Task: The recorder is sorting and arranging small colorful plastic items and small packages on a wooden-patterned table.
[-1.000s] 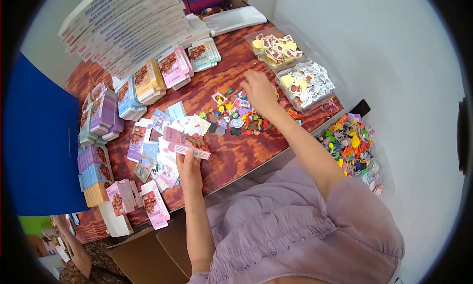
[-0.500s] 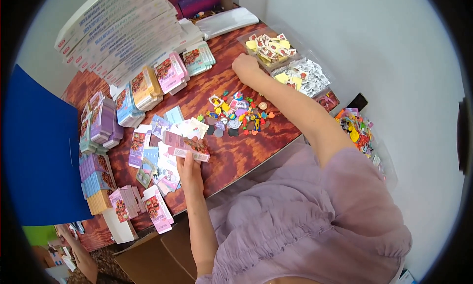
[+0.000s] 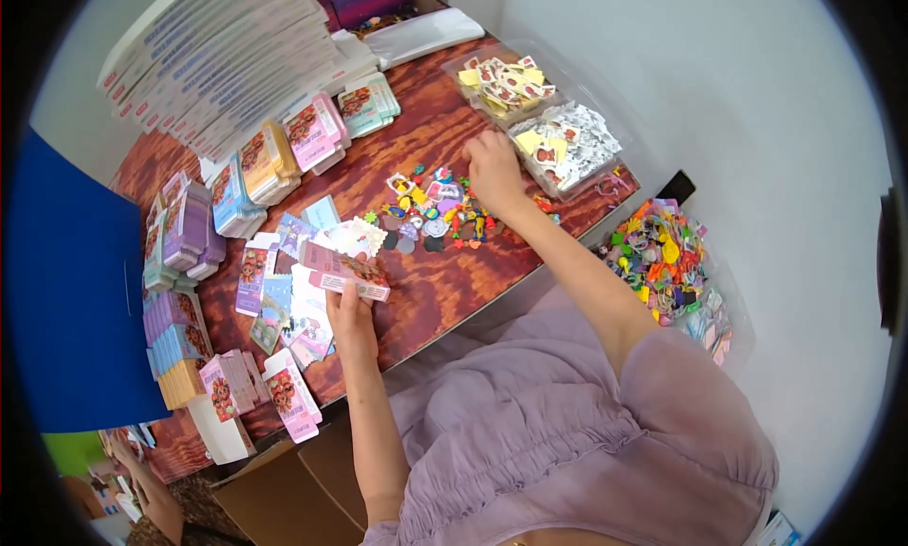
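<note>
Moved since half a second ago: right grip (image 3: 494, 170) has drawn back toward the person, closer to the trinket heap (image 3: 430, 210).
Co-worker's arm: cut off by the dark rim at lower left, its hand (image 3: 128, 456) too small to make out.
Left grip: closed around the pink box (image 3: 342, 270), thumb on the near side, fingers mostly hidden beneath; forearm rises from the lower edge.
Pink box: tilted in the left grip, over the strewn cards (image 3: 307, 314), covering some.
Trinket heap: on the bench (image 3: 426, 290), between both grips, small pieces hard to tell apart.
Right grip: palm down, fingers bent, beside the silver-white packets (image 3: 588, 134); fingertips unclear, so cannot tell whether it grasps anything.
</note>
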Demonstrator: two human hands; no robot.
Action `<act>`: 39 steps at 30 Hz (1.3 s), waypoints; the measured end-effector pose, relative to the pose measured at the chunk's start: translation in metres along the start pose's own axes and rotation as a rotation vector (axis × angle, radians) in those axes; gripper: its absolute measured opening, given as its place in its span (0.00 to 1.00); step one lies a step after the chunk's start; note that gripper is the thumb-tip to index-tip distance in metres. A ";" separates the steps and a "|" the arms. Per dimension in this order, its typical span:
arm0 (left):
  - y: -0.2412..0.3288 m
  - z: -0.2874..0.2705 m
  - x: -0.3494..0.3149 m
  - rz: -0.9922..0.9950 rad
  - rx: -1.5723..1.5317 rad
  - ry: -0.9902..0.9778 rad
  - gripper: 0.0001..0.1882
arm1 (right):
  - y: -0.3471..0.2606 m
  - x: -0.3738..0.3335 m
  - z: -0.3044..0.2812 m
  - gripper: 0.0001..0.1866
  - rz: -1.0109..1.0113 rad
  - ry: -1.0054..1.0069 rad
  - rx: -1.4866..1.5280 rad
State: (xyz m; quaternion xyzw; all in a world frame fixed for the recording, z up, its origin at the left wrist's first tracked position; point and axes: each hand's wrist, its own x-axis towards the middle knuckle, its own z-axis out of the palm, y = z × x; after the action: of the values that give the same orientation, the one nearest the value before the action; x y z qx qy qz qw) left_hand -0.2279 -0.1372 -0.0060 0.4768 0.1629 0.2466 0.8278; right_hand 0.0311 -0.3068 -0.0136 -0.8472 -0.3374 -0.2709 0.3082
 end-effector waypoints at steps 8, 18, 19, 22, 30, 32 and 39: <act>-0.003 -0.004 0.002 0.024 -0.004 -0.018 0.34 | -0.050 -0.029 0.002 0.05 0.205 -0.002 0.460; -0.002 -0.003 0.003 0.013 0.026 -0.041 0.33 | -0.022 -0.079 -0.076 0.05 0.309 0.033 0.343; -0.002 -0.004 0.003 0.021 0.025 -0.040 0.33 | -0.022 -0.075 -0.072 0.04 0.364 0.094 0.530; -0.002 -0.003 0.002 0.023 0.015 -0.043 0.34 | -0.034 -0.069 -0.067 0.03 0.494 -0.105 0.485; -0.003 -0.003 0.002 0.023 0.012 -0.041 0.32 | -0.022 -0.062 -0.065 0.05 0.279 0.098 0.193; -0.004 -0.004 0.002 0.033 0.023 -0.038 0.32 | -0.017 -0.068 -0.058 0.05 0.284 0.102 0.229; -0.009 -0.007 0.004 0.051 -0.006 -0.049 0.31 | -0.055 -0.067 -0.043 0.06 0.314 0.051 0.506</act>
State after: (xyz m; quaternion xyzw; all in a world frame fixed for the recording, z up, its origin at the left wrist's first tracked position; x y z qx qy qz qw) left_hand -0.2258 -0.1339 -0.0171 0.4844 0.1297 0.2562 0.8264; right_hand -0.0628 -0.3321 -0.0111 -0.7781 -0.2509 -0.1485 0.5563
